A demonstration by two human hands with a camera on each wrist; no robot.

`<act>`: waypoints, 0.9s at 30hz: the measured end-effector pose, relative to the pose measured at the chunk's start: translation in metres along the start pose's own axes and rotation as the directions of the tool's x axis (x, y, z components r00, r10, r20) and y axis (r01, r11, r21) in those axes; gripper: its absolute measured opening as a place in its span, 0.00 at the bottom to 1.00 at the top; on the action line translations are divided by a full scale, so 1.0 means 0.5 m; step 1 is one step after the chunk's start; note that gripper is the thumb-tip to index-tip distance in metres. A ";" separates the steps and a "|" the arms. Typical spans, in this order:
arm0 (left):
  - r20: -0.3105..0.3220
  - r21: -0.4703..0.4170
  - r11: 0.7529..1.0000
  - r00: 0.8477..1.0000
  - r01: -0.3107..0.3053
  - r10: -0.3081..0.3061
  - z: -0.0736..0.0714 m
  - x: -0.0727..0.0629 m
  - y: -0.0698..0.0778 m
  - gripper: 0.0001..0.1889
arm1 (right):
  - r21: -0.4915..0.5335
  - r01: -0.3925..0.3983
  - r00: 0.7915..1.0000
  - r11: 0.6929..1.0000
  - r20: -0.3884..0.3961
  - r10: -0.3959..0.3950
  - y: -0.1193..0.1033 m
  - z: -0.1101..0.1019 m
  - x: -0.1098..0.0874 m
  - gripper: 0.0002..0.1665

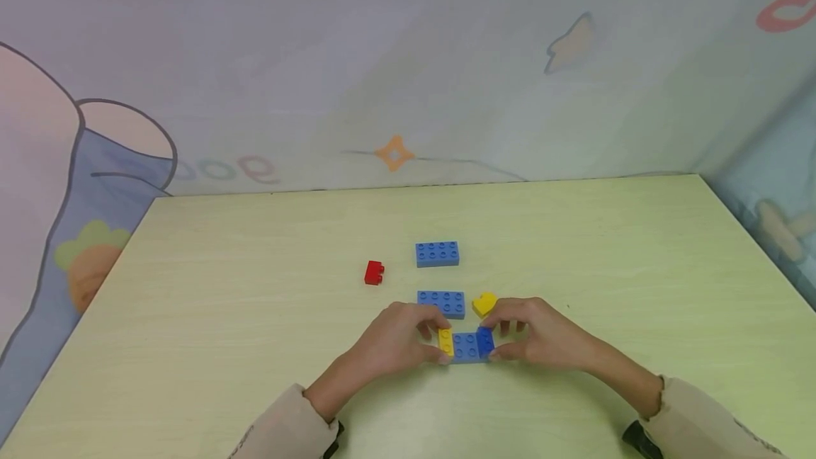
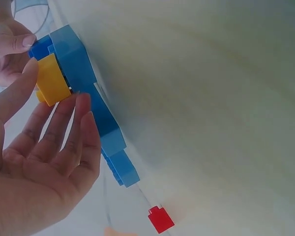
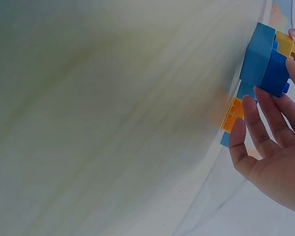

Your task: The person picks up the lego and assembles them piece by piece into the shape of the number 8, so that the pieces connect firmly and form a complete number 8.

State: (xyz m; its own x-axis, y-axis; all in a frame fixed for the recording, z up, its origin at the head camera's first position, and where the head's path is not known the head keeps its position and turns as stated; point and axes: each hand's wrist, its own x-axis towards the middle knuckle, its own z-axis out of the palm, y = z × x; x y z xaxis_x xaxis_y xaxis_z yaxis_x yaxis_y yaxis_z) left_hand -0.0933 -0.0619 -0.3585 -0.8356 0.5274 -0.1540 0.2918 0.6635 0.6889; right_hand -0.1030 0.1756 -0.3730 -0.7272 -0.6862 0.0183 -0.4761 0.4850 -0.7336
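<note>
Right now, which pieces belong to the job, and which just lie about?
In hand:
yellow block, pinched by left hand
dark blue block, pinched by right hand
blue base brick beneath both

Seemingly lying about:
red block
yellow heart-shaped piece
near blue brick
far blue brick

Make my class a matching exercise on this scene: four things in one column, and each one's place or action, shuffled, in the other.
1. Left hand
2. Right hand
3. Red brick
4. Loose yellow piece

A. Lies just right of a partly covered blue brick in the head view
B. Pinches the dark blue brick
C. Leftmost brick in the head view
D. Pinches the small yellow brick

Pairs: 1-D, 2-B, 3-C, 4-A
</note>
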 end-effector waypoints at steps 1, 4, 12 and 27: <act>0.003 -0.005 1.000 1.000 0.001 0.000 0.000 0.000 0.000 0.16 | 0.000 0.001 1.000 1.000 0.000 -0.001 0.000 0.000 0.000 0.15; 0.009 -0.016 1.000 1.000 0.003 -0.003 0.000 0.000 -0.001 0.16 | 0.001 -0.001 1.000 1.000 0.000 0.001 0.000 0.000 0.000 0.15; 0.030 -0.008 1.000 1.000 0.000 0.000 -0.002 0.002 0.000 0.16 | 0.016 -0.017 1.000 1.000 0.001 0.017 -0.002 -0.001 -0.001 0.15; -0.046 -0.102 0.995 0.999 -0.010 0.005 -0.040 0.000 -0.021 0.15 | 0.016 -0.018 1.000 1.000 0.005 0.018 -0.002 -0.002 0.000 0.15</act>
State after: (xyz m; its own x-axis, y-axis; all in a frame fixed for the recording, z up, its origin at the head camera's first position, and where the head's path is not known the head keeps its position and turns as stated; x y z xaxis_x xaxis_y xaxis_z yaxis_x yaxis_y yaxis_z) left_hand -0.1056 -0.0795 -0.3514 -0.8549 0.5053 -0.1176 0.2507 0.6007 0.7591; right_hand -0.1029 0.1758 -0.3719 -0.7332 -0.6800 0.0012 -0.4547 0.4889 -0.7445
